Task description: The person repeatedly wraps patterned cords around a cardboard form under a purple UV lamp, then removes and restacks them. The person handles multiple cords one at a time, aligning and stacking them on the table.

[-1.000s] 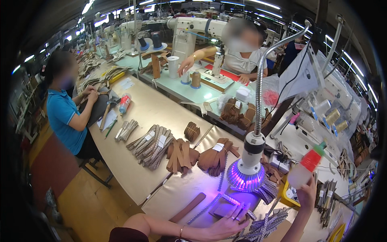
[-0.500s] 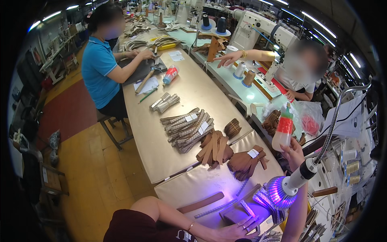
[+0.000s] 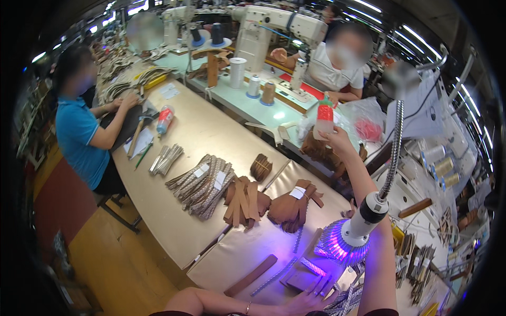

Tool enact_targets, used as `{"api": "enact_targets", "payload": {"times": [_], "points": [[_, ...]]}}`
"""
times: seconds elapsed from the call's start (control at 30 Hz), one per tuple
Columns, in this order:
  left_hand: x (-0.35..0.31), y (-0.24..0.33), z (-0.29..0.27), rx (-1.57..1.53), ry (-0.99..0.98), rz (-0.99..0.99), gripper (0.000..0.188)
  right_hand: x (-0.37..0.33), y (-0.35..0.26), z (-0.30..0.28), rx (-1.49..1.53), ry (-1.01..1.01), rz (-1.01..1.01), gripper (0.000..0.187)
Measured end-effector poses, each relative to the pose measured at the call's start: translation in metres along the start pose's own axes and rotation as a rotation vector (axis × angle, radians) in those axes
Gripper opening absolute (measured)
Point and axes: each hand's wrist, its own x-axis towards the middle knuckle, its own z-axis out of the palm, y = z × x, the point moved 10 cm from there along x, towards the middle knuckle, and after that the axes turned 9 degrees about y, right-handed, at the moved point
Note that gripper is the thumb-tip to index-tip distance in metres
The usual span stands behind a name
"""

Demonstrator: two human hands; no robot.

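Note:
My right hand (image 3: 338, 139) is raised on an outstretched arm, its fingers wrapped round the lower part of a squeeze bottle (image 3: 325, 117) with a pale body, red band and green tip. Low on the near table, my left hand (image 3: 308, 301) lies with its fingers stretched out beside a flat brown block (image 3: 299, 282). On that block a short braided strip (image 3: 313, 266) glows purple under the lamp (image 3: 345, 239). Left of it are a longer braided strip (image 3: 274, 276) and a flat brown strap (image 3: 251, 275). Braided cords (image 3: 349, 297) lie by my left fingertips.
Bundles of braided straps (image 3: 202, 184) and brown strips (image 3: 295, 205) lie on the gold table (image 3: 216, 126). A sewing machine (image 3: 274, 31) and thread cones stand beyond. One person (image 3: 74, 126) works at the left; another (image 3: 337, 68) sits behind the machine. The lamp's bendable neck (image 3: 394, 152) crosses the right.
The view has swung to the right. My right hand still holds the bottle up, now close to the person behind the machine, whose outstretched arm has drawn back. My left hand stays by the block.

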Motion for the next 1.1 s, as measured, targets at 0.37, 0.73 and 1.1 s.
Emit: {"api": "enact_targets", "payload": {"times": [0.37, 0.73, 1.1], "points": [[-0.005, 0.003, -0.004, 0.006, -0.018, 0.016, 0.044, 0.006, -0.009, 0.004, 0.084, 0.052, 0.042, 0.066], [-0.005, -0.001, -0.006, 0.039, -0.042, -0.015, 0.045, 0.064, 0.000, -0.031, 0.128, 0.281, -0.007, 0.052], [0.000, -0.007, -0.010, -0.074, -0.053, -0.083, 0.056, -0.080, -0.081, -0.024, -0.266, -0.034, -0.440, 0.038]]}}
